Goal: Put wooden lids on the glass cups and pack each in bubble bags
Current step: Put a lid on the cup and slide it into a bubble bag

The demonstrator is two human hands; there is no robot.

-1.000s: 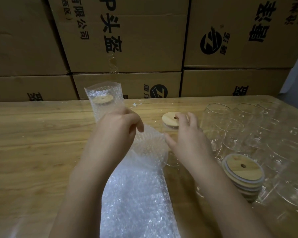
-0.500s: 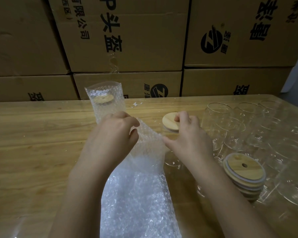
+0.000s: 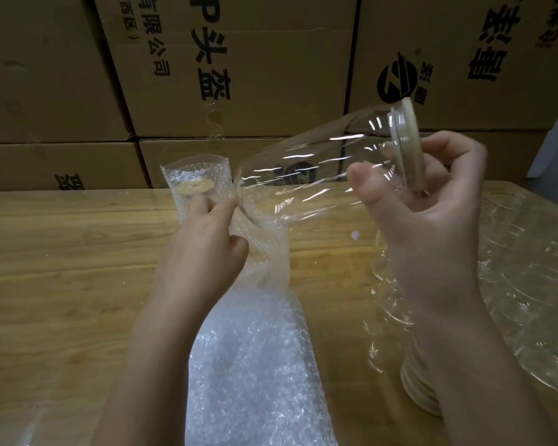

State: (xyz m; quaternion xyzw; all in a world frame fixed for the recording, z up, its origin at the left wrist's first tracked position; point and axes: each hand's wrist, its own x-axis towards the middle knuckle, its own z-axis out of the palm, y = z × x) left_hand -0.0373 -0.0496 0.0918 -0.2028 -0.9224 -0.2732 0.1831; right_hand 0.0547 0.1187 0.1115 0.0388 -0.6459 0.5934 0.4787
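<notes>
My right hand (image 3: 432, 214) grips a clear glass cup (image 3: 303, 175) at its lidded end, holding it on its side in the air. Its wooden lid (image 3: 406, 146) faces right and its base points left. The base meets the mouth of a bubble bag (image 3: 264, 252), which my left hand (image 3: 207, 249) pinches at the top edge. That bag belongs to a pile of bubble bags (image 3: 252, 365) lying on the table (image 3: 62, 268). Behind my left hand stands a packed cup in its bubble bag (image 3: 195, 185), lid showing through.
Several bare glass cups (image 3: 529, 284) crowd the table's right side. A stack of wooden lids (image 3: 416, 391) sits low at the right, partly behind my right forearm. Stacked cardboard boxes (image 3: 239, 75) wall off the table's far edge.
My right hand has lifted the lidded cup off the table and tipped it sideways, base toward the bag. My left hand keeps its pinch on the bag's mouth.
</notes>
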